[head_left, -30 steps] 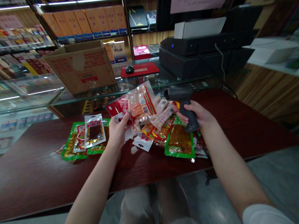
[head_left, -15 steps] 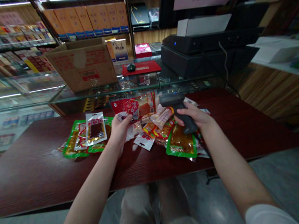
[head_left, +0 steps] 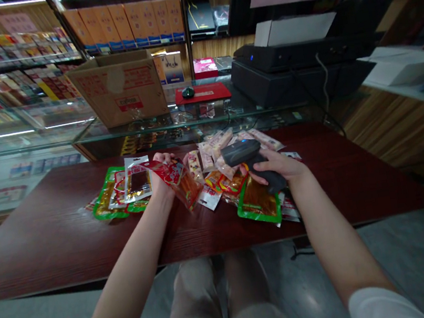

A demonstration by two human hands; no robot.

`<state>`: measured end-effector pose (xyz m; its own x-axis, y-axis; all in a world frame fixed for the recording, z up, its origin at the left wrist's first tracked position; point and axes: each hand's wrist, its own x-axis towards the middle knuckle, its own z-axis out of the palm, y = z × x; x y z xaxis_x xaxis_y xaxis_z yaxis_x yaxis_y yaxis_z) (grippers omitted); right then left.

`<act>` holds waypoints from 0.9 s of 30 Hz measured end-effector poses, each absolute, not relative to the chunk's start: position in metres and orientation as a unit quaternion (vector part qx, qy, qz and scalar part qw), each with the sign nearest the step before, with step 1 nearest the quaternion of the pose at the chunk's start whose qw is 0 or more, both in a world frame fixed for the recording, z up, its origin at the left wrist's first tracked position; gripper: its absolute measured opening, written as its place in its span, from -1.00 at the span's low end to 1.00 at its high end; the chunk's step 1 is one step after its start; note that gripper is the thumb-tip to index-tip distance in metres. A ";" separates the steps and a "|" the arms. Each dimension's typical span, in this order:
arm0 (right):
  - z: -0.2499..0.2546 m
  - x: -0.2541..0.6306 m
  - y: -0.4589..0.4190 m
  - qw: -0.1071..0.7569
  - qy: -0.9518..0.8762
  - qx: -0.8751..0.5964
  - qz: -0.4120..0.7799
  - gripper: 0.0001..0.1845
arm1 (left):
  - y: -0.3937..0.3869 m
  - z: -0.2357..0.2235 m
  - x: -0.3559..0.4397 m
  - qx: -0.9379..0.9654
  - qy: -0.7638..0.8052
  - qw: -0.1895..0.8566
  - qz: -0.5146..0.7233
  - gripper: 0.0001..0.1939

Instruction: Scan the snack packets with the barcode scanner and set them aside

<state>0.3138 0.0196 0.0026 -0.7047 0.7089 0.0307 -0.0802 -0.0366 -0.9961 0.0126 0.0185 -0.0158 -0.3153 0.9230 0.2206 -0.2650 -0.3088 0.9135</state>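
Observation:
My left hand (head_left: 163, 174) grips a red and clear snack packet (head_left: 179, 182) by its end; the packet tilts down to the right and hides part of the fingers. In my right hand (head_left: 279, 166) is a dark barcode scanner (head_left: 243, 153), its head pointing left over a pile of snacks. Under and around it lie a green-edged packet (head_left: 258, 201), small red and yellow packets (head_left: 231, 182), a white packet (head_left: 210, 197) and several pale wrapped bars (head_left: 213, 145). Left of my left hand, a silver-white packet (head_left: 137, 179) rests on green-edged packets (head_left: 108, 198).
All this lies on a dark red-brown table (head_left: 70, 249). Behind it is a glass counter (head_left: 206, 120) bearing an open cardboard box (head_left: 118, 90), a mouse (head_left: 188, 92) on a red mat (head_left: 212, 92), and a black cash-register unit (head_left: 264, 84). A scanner cable hangs near the table edge.
My left hand has turned the red packet from level to tilted downward and drawn it left, uncovering pale bars behind. The scanner has shifted slightly, its head now pointing left.

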 end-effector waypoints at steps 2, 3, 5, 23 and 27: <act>0.001 0.313 0.019 0.282 -0.630 -0.255 0.677 -0.51 | 0.021 -0.015 0.011 0.365 0.387 0.454 0.715 -0.56; 0.001 0.313 0.019 0.282 -0.630 -0.257 0.676 -0.51 | 0.022 -0.016 0.011 0.347 0.371 0.469 0.722 -0.58; 0.000 0.313 0.020 0.287 -0.627 -0.257 0.677 -0.53 | 0.022 -0.017 0.010 0.340 0.363 0.478 0.724 -0.61; 0.003 0.313 0.020 0.289 -0.623 -0.283 0.670 -0.55 | 0.026 -0.019 -0.018 0.486 0.620 0.139 0.599 -0.77; 0.005 0.311 0.019 0.280 -0.642 -0.309 0.643 -0.55 | 0.027 -0.020 -0.022 0.485 0.635 0.149 0.582 -0.82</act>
<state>0.3111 0.0191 0.0053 -0.6513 0.7579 -0.0377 0.0368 -0.0181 -0.9992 -0.0220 0.0273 -0.0200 -0.4847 0.7903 0.3748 0.4424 -0.1481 0.8845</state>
